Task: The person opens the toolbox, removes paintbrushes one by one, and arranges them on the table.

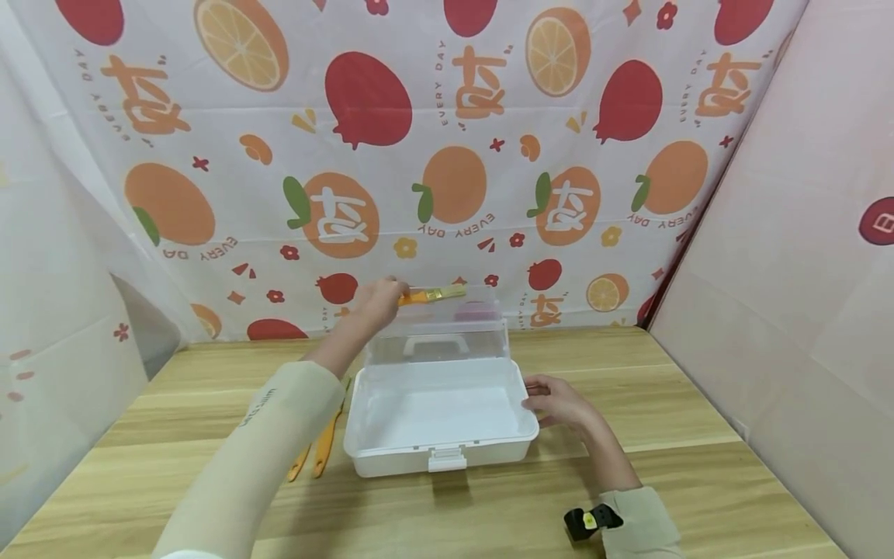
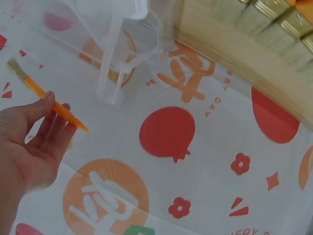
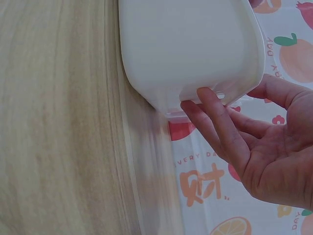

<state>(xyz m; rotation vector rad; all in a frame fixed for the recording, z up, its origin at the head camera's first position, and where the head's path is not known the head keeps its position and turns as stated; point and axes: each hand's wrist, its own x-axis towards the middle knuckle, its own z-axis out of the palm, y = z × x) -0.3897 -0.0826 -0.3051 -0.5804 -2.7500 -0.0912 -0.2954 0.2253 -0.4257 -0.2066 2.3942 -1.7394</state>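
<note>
My left hand (image 1: 379, 303) holds a paintbrush (image 1: 424, 296) by its orange handle, pale bristles pointing right. It is raised near the clear lid (image 1: 436, 346) of a white storage box, overlapping it in the head view. In the left wrist view the thumb and fingers pinch the brush handle (image 2: 36, 88). The storage box (image 1: 441, 460) stands open, its lid tipped up at the back and the white inside showing. At the box's right end, my right hand (image 1: 556, 401) grips the wall near the rim, fingertips (image 3: 208, 95) against the white plastic.
More orange-handled paintbrushes (image 1: 327, 444) lie on the wooden table (image 1: 698, 466), left of the box. A fruit-print curtain (image 1: 447, 248) hangs at the table's back edge, with pale sheets on both sides. A latch (image 1: 447, 460) sits on the box's front.
</note>
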